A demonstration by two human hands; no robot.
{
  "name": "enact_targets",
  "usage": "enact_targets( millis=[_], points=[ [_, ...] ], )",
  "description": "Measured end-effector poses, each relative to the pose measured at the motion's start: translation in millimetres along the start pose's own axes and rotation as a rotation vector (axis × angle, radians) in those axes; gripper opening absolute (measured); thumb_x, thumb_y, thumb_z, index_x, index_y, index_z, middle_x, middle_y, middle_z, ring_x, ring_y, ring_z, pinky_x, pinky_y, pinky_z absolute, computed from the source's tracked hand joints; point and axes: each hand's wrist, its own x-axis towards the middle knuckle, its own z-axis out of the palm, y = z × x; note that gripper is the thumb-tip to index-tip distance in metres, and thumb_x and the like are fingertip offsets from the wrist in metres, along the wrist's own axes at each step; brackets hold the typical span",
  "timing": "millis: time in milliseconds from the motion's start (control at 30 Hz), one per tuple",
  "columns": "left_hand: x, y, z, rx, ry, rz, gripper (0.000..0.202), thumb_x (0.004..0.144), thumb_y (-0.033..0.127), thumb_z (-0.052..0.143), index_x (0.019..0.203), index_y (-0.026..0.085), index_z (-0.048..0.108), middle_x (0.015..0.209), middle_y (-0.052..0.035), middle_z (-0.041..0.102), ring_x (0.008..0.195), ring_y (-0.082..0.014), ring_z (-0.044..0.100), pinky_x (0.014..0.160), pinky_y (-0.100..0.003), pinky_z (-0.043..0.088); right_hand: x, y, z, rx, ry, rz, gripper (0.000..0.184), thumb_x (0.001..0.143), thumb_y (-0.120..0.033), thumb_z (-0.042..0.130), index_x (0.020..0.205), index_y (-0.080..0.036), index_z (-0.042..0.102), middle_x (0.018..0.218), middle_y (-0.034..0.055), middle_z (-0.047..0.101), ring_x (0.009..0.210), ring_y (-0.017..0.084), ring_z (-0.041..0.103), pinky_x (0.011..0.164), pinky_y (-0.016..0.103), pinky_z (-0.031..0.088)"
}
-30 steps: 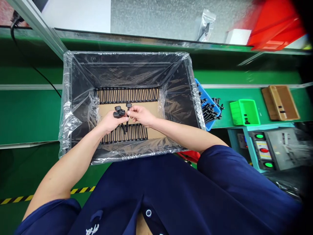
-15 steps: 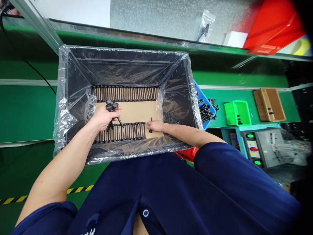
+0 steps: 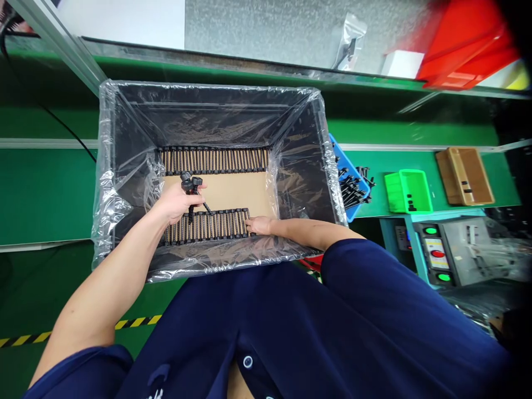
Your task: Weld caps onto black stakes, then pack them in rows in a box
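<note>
My left hand (image 3: 179,200) is closed around a small bunch of black round-headed rods (image 3: 192,185) that look like bolts, heads up. It hovers over the left part of a black bin (image 3: 211,113) lined with clear plastic. Two rows of similar rods lie on brown cardboard (image 3: 233,191) in the bin: a far row (image 3: 214,160) and a near row (image 3: 216,226). At the right end of the near row, my right hand (image 3: 260,225) has its fingertips on the last rod, which lies beside the others. The fingers partly cover that rod.
Right of the bin, a blue tray (image 3: 354,213) holds many loose black rods. Beyond it stand a green tray (image 3: 409,191) and a brown tray (image 3: 467,177). A button box (image 3: 437,254) is at the lower right. A metal shelf (image 3: 266,33) runs along the back.
My right hand has moved slightly left and down, bringing a rod against the right end of the near row. My left hand still holds its bunch in nearly the same place.
</note>
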Motion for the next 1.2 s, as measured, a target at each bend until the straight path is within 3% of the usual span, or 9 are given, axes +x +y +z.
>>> enact_targets(
  millis=[267,367,467,567,667,900,1067,1133,1200],
  points=[
    [-3.6,0.2,1.6,0.069,-0.099,-0.071,0.040,0.061,0.015,0.078,0.099,0.009,0.070,0.075,-0.0014,0.066,0.066,-0.0144,0.061,0.080,-0.036,0.047,-4.6,9.0,-23.3,0.250,0.072,0.137,0.010,0.090,-0.011,0.059,0.092,-0.012,0.069,0.104,0.0127,0.068,0.085,0.021,0.065,0.079,0.031,0.052],
    [-3.3,-1.3,3.1,0.095,-0.136,-0.074,0.038,0.062,0.017,0.079,0.098,0.009,0.071,0.067,0.0003,0.064,0.061,-0.0133,0.058,0.076,-0.035,0.046,-4.9,8.7,-55.2,0.675,0.372,0.250,0.011,0.092,-0.019,0.059,0.084,-0.013,0.065,0.087,0.0087,0.068,0.080,0.018,0.064,0.075,0.029,0.053],
    [-2.3,-3.1,4.0,0.119,-0.175,-0.067,0.039,0.059,0.020,0.082,0.095,0.010,0.071,0.063,0.0018,0.062,0.058,-0.0120,0.054,0.067,-0.032,0.044,3.3,-9.2,-102.2,1.356,0.636,0.236,0.022,0.099,-0.034,0.053,0.092,-0.015,0.062,0.079,0.0039,0.066,0.068,0.013,0.063,0.062,0.024,0.054],
    [-1.4,-4.7,3.6,0.126,-0.188,-0.048,0.039,0.054,0.022,0.085,0.089,0.012,0.070,0.068,0.0008,0.064,0.059,-0.0114,0.053,0.060,-0.029,0.042,11.3,-36.5,-148.0,1.814,0.667,0.013,0.027,0.094,-0.043,0.065,0.097,-0.016,0.061,0.079,0.0022,0.066,0.064,0.011,0.063,0.056,0.021,0.055],
    [-0.7,-5.7,2.5,0.125,-0.173,-0.016,0.036,0.054,0.024,0.085,0.083,0.014,0.068,0.069,0.0014,0.064,0.061,-0.0115,0.054,0.060,-0.027,0.043,11.4,-54.7,-175.8,2.008,0.686,-0.060,0.029,0.086,-0.038,0.078,0.092,-0.016,0.061,0.071,-0.0015,0.063,0.058,0.008,0.060,0.053,0.017,0.055],
    [-1.5,-7.6,5.8,0.245,-0.215,0.114,0.031,0.058,0.029,0.083,0.078,0.015,0.064,0.073,0.0021,0.064,0.069,-0.0133,0.056,0.072,-0.030,0.046,-3.8,-48.0,-189.4,2.150,0.525,-0.007,0.022,0.084,-0.023,0.080,0.086,-0.016,0.059,0.069,-0.0020,0.064,0.057,0.007,0.061,0.048,0.013,0.054],
    [-2.4,-8.0,5.2,0.344,-0.317,0.125,0.026,0.062,0.031,0.078,0.072,0.017,0.059,0.069,0.0036,0.057,0.066,-0.0119,0.051,0.068,-0.028,0.042,-6.7,-39.6,-186.6,2.072,0.458,0.053,0.019,0.087,-0.019,0.076,0.078,-0.014,0.059,0.061,-0.0032,0.061,0.050,0.005,0.058,0.049,0.013,0.054],
    [-2.9,-4.9,4.2,0.318,-0.283,0.104,0.023,0.065,0.029,0.075,0.074,0.018,0.057,0.065,0.0046,0.052,0.060,-0.0103,0.045,0.061,-0.027,0.037,-7.0,-31.1,-175.4,1.986,0.490,0.187,0.019,0.088,-0.017,0.073,0.077,-0.014,0.058,0.058,-0.0036,0.061,0.049,0.006,0.058,0.051,0.015,0.056],
    [-3.9,0.2,3.8,0.224,-0.212,0.070,0.018,0.068,0.026,0.070,0.076,0.018,0.056,0.063,0.0045,0.048,0.057,-0.0097,0.041,0.056,-0.027,0.033,-8.7,-18.7,-156.6,1.828,0.494,0.450,0.023,0.087,-0.012,0.073,0.074,-0.015,0.054,0.052,-0.0053,0.059,0.046,0.006,0.057,0.051,0.014,0.054]
  ],
)
